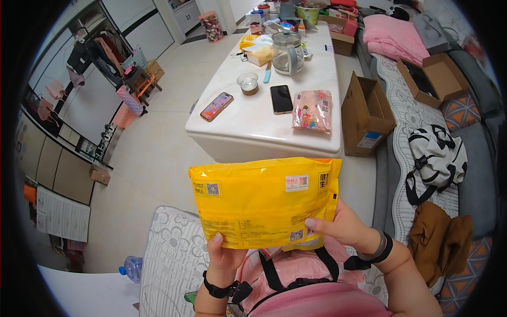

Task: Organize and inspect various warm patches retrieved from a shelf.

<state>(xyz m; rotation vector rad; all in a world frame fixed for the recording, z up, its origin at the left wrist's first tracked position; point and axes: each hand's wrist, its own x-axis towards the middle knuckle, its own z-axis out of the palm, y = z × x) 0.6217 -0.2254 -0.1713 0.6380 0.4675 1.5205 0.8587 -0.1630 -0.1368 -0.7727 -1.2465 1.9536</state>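
A yellow plastic packet (257,198), printed with small writing and several square codes, is held up before me. Its lower left edge rests in my left hand (225,249), with the thumb on the front face. On the right side my right hand (344,226) grips it, thumb across the lower front and the other fingers hidden behind. Beyond the packet stands a white table (245,123). On it lie a phone with a lit screen (217,106), a dark phone (281,99) and a pink packet (311,111) bearing writing and a drawn figure.
Farther along the table are a clear plastic cup (249,84), a blue-handled knife (267,73), a glass kettle (286,55) and a tissue pack (259,53). An open cardboard box (362,115) stands between table and sofa. A grey-and-black backpack (439,158) and brown garment (435,241) lie on the sofa.
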